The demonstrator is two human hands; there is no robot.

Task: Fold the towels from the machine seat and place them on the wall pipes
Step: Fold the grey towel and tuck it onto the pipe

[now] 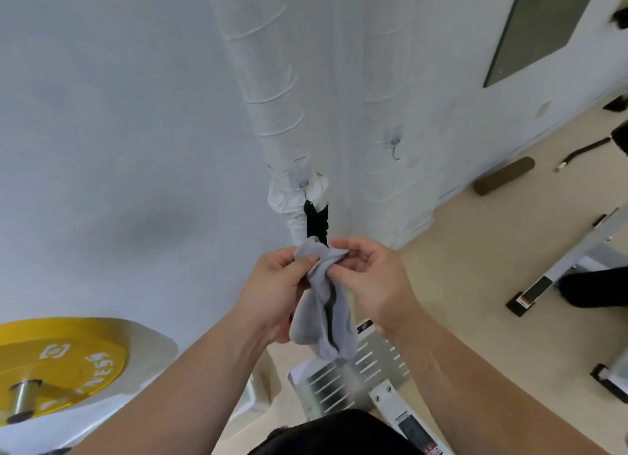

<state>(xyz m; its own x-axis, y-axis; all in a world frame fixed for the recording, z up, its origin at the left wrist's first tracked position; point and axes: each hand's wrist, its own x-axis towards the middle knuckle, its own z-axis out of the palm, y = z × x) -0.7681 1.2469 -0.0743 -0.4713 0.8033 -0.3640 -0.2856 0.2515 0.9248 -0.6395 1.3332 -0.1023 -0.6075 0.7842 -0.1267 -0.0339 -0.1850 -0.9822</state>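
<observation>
The left hand [278, 284] has its grip closed on the upper edge of a grey towel [319, 322], with the thumb pressed over the cloth. The right hand [373, 281] pinches the same bunched edge just beside it, so both grips hold the towel between them. The cloth hangs down crumpled, a dark seam running along one fold. It is in the air near the lower end of the wall pipes [268, 91], which are wrapped in white tape. A black strip [316, 222] shows below the wrapping, just beyond the hands. At near left is a yellow weight plate [64, 356], and its white lettering partly reads "NESS". Below the towel lies a slotted metal plate [370, 366]. The label [413, 427] near it is too blurred to read.
</observation>
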